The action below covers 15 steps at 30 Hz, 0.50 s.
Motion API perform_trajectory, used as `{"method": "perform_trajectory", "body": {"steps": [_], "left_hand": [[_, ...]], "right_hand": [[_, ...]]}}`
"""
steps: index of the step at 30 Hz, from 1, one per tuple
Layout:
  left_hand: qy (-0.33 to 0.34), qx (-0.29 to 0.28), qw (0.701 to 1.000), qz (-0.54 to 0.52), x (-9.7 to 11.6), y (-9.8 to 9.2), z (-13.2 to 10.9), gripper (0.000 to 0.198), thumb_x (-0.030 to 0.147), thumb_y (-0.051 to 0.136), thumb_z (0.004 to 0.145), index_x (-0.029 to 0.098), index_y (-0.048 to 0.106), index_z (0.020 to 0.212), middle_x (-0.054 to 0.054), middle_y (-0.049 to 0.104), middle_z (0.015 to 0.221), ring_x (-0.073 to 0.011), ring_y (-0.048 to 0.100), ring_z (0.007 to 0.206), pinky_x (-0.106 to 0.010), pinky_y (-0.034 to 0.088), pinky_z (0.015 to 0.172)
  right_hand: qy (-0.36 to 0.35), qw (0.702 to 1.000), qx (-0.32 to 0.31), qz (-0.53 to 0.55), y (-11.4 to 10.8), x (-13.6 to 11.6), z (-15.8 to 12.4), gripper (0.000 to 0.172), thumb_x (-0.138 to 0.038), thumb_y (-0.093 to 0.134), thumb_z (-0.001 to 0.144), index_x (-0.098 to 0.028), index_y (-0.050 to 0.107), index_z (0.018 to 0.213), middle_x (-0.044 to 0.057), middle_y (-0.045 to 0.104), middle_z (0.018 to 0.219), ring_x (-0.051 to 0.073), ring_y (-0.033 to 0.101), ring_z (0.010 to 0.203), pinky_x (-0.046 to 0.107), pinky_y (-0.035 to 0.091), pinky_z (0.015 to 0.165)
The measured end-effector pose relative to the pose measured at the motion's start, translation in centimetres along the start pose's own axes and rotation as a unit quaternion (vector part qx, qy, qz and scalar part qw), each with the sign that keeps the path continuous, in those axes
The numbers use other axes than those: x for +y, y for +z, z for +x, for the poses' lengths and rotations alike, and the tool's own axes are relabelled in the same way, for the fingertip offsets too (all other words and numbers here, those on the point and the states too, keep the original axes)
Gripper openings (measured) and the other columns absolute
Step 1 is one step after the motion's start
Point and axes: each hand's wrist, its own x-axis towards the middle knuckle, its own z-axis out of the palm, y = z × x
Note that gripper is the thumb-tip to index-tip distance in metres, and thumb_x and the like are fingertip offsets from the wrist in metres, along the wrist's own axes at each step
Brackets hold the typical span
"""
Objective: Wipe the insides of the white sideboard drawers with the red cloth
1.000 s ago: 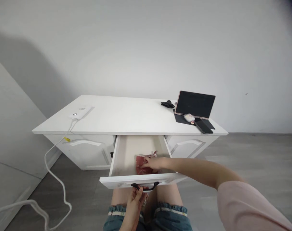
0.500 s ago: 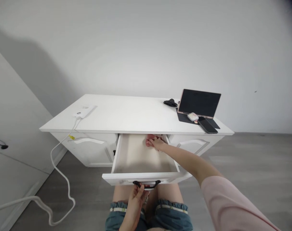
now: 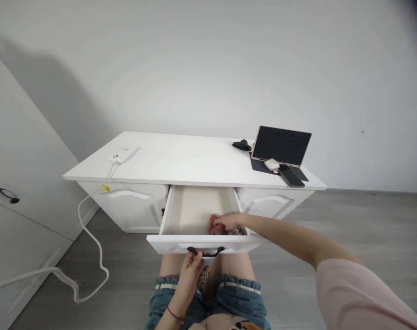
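On the right arm (image 3: pixel 280 233), the person wears a short sleeve (image 3: pixel 359 293) of pale pink cloth, plain and with a few soft folds, while a thin red bracelet (image 3: pixel 176 316) goes around the wrist, a little above the left hand (image 3: pixel 192 266). The shorts (image 3: pixel 174 307) are blue-green, and each leg ends in a gathered ruffle (image 3: pixel 167 279) with a narrow whitish band that carries small coloured marks. At the lower edge, the pale front of the top (image 3: pixel 218 321) seems to have a dark and orange print (image 3: pixel 248 325), although it is cut off there.
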Motion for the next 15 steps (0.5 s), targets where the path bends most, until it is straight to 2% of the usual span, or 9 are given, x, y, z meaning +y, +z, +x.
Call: {"method": "perform_trajectory", "body": {"steps": [2, 4, 5, 6, 8, 9, 11, 13, 15], "left_hand": [[0.0, 0.003, 1.0, -0.003, 0.2, 0.1, 0.2, 0.039, 0.036, 0.093, 0.049, 0.018, 0.068, 0.073, -0.001, 0.072, 0.078, -0.0133, 0.066, 0.078, -0.025, 0.052, 0.076], [0.001, 0.002, 1.0, -0.01, 0.5, 0.3, 0.4, 0.039, 0.035, 0.093, 0.048, 0.018, 0.069, 0.074, -0.002, 0.072, 0.079, -0.0145, 0.066, 0.08, -0.027, 0.051, 0.079], [0.002, -0.002, 1.0, -0.013, 0.6, 0.5, 0.6, 0.039, 0.034, 0.093, 0.048, 0.018, 0.069, 0.074, -0.002, 0.072, 0.08, -0.0151, 0.066, 0.081, -0.028, 0.051, 0.08], [0.005, -0.006, 1.0, -0.018, 0.8, 0.6, 0.8, 0.038, 0.033, 0.093, 0.048, 0.018, 0.069, 0.074, -0.002, 0.072, 0.08, -0.0155, 0.066, 0.082, -0.029, 0.051, 0.081], [0.011, -0.017, 1.0, -0.024, 1.1, 1.0, 1.3, 0.037, 0.031, 0.093, 0.049, 0.018, 0.069, 0.074, -0.002, 0.072, 0.081, -0.0158, 0.065, 0.082, -0.03, 0.05, 0.082], [0.013, -0.02, 0.999, -0.027, 1.3, 1.3, 1.5, 0.037, 0.03, 0.093, 0.049, 0.017, 0.069, 0.074, -0.002, 0.071, 0.081, -0.0156, 0.065, 0.081, -0.03, 0.049, 0.081], [0.016, -0.022, 0.999, -0.03, 1.7, 1.8, 1.9, 0.037, 0.029, 0.093, 0.048, 0.017, 0.067, 0.073, -0.002, 0.071, 0.079, -0.0145, 0.064, 0.077, -0.03, 0.049, 0.08], [0.015, -0.018, 0.999, -0.033, 2.0, 2.2, 2.3, 0.037, 0.028, 0.093, 0.049, 0.018, 0.065, 0.071, 0.0, 0.069, 0.076, -0.013, 0.062, 0.072, -0.03, 0.048, 0.078], [0.014, -0.015, 0.999, -0.037, 2.2, 2.7, 2.6, 0.034, 0.026, 0.091, 0.053, 0.018, 0.064, 0.072, 0.001, 0.069, 0.076, -0.0126, 0.062, 0.073, -0.031, 0.047, 0.08]], "right_hand": [[-0.027, 0.999, -0.015, 0.024, -2.2, -0.3, -1.9, 0.044, -0.004, 0.058, 0.065, -0.022, 0.07, 0.103, -0.001, 0.072, 0.09, 0.017, 0.065, 0.081, 0.025, 0.051, 0.074], [-0.043, 0.998, 0.02, 0.051, -4.8, -1.0, -5.0, 0.048, -0.006, 0.049, 0.073, -0.02, 0.066, 0.116, 0.0, 0.071, 0.095, 0.016, 0.065, 0.085, 0.026, 0.051, 0.078], [-0.049, 0.995, 0.052, 0.067, -5.8, -1.4, -6.9, 0.051, -0.008, 0.044, 0.077, -0.019, 0.062, 0.123, 0.002, 0.071, 0.097, 0.016, 0.064, 0.085, 0.027, 0.051, 0.08], [-0.07, 0.984, 0.122, 0.107, -6.4, -1.9, -9.0, 0.051, -0.011, 0.043, 0.079, -0.019, 0.061, 0.126, 0.003, 0.07, 0.099, 0.017, 0.064, 0.086, 0.03, 0.051, 0.081], [-0.104, 0.953, 0.247, 0.142, -6.1, -2.8, -13.0, 0.048, -0.015, 0.044, 0.081, -0.024, 0.065, 0.123, 0.005, 0.067, 0.111, 0.021, 0.063, 0.097, 0.034, 0.051, 0.086], [-0.116, 0.939, 0.294, 0.139, -5.1, -3.1, -14.6, 0.047, -0.015, 0.045, 0.081, -0.026, 0.068, 0.12, 0.006, 0.065, 0.115, 0.022, 0.061, 0.102, 0.036, 0.051, 0.089], [-0.099, 0.906, 0.4, 0.095, -1.3, -3.3, -16.1, 0.047, -0.013, 0.045, 0.083, -0.03, 0.069, 0.12, 0.008, 0.061, 0.119, 0.024, 0.057, 0.11, 0.04, 0.048, 0.095], [-0.023, 0.855, 0.518, 0.026, 3.6, -2.9, -15.5, 0.046, -0.014, 0.047, 0.086, -0.033, 0.069, 0.121, 0.01, 0.058, 0.12, 0.026, 0.054, 0.11, 0.046, 0.047, 0.096], [0.059, 0.816, 0.574, -0.023, 8.3, -2.3, -13.3, 0.045, -0.014, 0.047, 0.088, -0.035, 0.068, 0.122, 0.011, 0.054, 0.126, 0.029, 0.049, 0.115, 0.052, 0.045, 0.098]]}}
